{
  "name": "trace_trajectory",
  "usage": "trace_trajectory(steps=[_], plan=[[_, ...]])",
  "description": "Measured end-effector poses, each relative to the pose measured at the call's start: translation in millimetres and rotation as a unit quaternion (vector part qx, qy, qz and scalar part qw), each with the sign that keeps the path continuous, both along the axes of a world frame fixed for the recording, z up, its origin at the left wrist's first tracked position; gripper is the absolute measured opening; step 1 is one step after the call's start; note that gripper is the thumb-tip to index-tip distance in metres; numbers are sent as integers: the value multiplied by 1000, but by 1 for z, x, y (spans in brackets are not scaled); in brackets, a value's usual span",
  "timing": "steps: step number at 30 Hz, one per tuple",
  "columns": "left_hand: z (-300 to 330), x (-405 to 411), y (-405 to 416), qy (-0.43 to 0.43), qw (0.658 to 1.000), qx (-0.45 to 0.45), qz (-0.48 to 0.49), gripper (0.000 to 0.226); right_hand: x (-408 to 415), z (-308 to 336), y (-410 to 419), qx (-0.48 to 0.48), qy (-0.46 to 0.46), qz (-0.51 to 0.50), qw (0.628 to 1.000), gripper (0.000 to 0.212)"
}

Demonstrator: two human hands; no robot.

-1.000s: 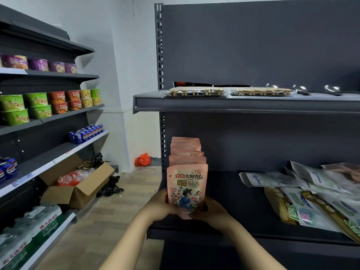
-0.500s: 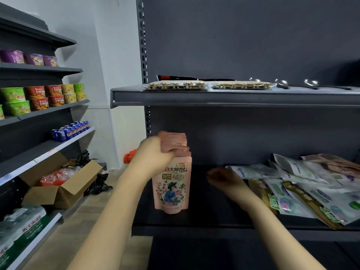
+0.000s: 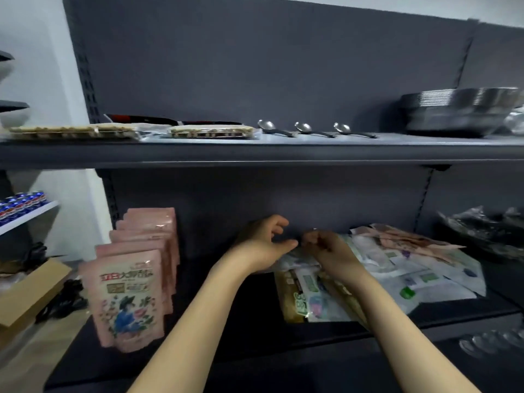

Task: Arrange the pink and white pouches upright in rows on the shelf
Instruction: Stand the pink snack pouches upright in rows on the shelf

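Dark shelf (image 3: 226, 336): both hands (image 3: 265, 245) over heaped pouches (image 3: 397, 268).

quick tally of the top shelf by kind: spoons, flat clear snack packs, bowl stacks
On the dark grey upper shelf:
Shiny metal spoons: 3
Flat clear-wrapped snack packs: 2
Stacks of grey metal bowls: 1
Total: 6

Large red Chinese characters across the front pink pouch (image 3: 127, 296), roughly "立日大卵香私", too blurred to confirm. Green letters "LSS" on a flat pouch (image 3: 303, 303), sideways and unclear.
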State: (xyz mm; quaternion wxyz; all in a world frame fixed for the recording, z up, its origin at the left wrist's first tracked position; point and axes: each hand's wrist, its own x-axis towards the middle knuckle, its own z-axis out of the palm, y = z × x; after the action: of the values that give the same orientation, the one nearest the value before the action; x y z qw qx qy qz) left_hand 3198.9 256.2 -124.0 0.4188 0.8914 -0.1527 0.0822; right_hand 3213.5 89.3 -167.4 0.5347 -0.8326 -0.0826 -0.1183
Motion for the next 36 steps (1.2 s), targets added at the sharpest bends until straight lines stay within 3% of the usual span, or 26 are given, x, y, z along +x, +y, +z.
trace_trajectory(steps=[10, 16, 20, 21, 24, 27, 30, 34, 36], plan=[[-30, 62, -126, 19, 998, 36, -49, 39, 45, -17, -137, -63, 30, -107, 992, 16], [-51, 82, -158, 63, 995, 67, -42, 43, 84, -26, -170, 159, 175, -159, 959, 27], [-58, 92, -160, 80, 994, 76, -24, 43, 122, -46, -191, 261, 209, -152, 930, 28], [-58, 94, -158, 78, 994, 76, -16, 42, 131, -52, -195, 299, 217, -139, 919, 32], [-57, 98, -153, 80, 994, 73, -3, 42, 136, -46, -194, 427, 225, -93, 871, 16], [-56, 101, -145, 91, 993, 69, 1, 47, 154, -48, -194, 527, 234, -79, 813, 35], [-53, 103, -137, 90, 993, 74, 14, 45, 165, -49, -191, 518, 249, -106, 812, 43], [-50, 104, -132, 65, 994, 81, 24, 45, 164, -35, -181, 470, 207, -142, 846, 24], [-46, 105, -136, 39, 995, 84, 28, 44, 157, -24, -173, 472, 200, -144, 847, 19]])
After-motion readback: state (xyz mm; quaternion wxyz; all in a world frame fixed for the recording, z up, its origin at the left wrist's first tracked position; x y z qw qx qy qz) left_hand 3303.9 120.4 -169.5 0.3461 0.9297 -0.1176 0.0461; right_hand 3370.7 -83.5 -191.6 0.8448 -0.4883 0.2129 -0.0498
